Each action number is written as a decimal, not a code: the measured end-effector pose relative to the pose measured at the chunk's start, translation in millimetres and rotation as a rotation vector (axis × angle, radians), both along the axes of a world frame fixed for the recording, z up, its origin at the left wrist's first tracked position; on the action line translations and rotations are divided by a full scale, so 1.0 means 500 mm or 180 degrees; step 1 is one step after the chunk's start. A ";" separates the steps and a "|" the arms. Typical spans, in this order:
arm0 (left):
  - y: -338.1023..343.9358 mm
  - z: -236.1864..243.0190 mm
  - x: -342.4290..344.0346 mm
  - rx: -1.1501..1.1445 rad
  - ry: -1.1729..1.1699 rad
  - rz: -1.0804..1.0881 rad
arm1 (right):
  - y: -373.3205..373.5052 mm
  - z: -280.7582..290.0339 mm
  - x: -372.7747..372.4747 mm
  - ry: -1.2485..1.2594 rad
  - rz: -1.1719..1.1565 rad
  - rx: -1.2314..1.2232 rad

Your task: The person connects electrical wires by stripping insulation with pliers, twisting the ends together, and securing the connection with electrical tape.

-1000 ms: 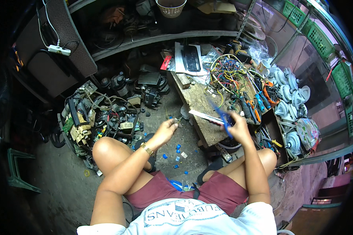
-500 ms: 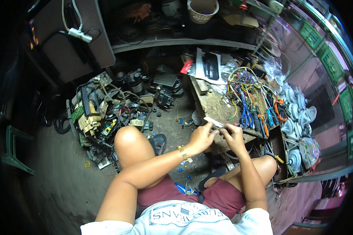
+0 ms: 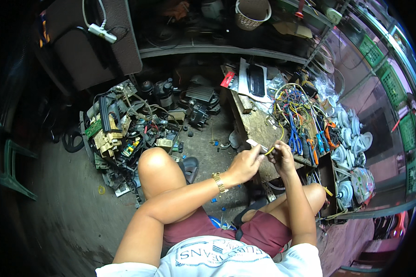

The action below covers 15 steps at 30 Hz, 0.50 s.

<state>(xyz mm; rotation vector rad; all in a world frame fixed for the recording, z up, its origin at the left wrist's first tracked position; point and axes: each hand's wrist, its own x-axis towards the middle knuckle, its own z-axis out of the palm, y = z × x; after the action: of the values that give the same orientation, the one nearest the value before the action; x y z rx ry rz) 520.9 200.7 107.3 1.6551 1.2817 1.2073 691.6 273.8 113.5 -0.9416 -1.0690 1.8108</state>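
Note:
My left hand (image 3: 246,165) is closed on a pale flat strip (image 3: 254,143) that sticks out past its thumb; I cannot make out what kind of thing it is. Close beside it, my right hand (image 3: 283,159) pinches a yellow wire (image 3: 271,150). One end of the wire reaches toward the left fingers, and the other rises toward the bench. Both hands are in front of the near edge of a worn wooden bench (image 3: 254,122). Blue-handled pliers (image 3: 295,141) lie on it, just beyond my right hand.
A tangle of coloured wires (image 3: 295,104) covers the bench's far right, with more hand tools below it. White pulley-like parts (image 3: 351,138) are piled at the right. Scrap circuit boards and parts (image 3: 129,134) heap up on the left floor. A green stool (image 3: 18,171) stands far left.
My right hand now holds the yellow wire up off the bench, where a yellow-green wire end lay before. Both hands have shifted slightly right in the picture, as has the whole scene.

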 end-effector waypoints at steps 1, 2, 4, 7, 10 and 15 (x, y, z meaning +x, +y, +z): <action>0.000 -0.003 -0.004 -0.0094 -0.0224 -0.0006 | 0.000 -0.004 -0.003 0.0001 -0.0010 -0.0109; 0.004 -0.013 -0.007 -0.0075 -0.0450 0.0104 | 0.006 -0.004 -0.008 -0.0118 0.0133 -0.0106; 0.016 -0.053 -0.010 0.0226 -0.0829 0.0548 | 0.033 -0.018 -0.001 -0.1558 0.0306 0.1055; 0.004 0.001 -0.059 -0.1805 -0.2706 0.0194 | 0.042 -0.032 0.035 -0.4392 -0.0085 0.3401; 0.003 0.002 -0.077 -0.1640 -0.3223 0.0568 | 0.038 -0.055 0.044 -0.4913 0.0408 0.3047; -0.009 0.022 -0.084 -0.1394 -0.2425 0.0426 | 0.048 -0.068 0.056 -0.4732 0.0742 0.3223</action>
<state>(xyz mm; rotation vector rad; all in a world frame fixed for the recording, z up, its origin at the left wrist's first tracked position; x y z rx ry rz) 478.9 196.2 118.1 0.6903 1.0568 1.3299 719.4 298.0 79.4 -1.4212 -2.6418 0.1692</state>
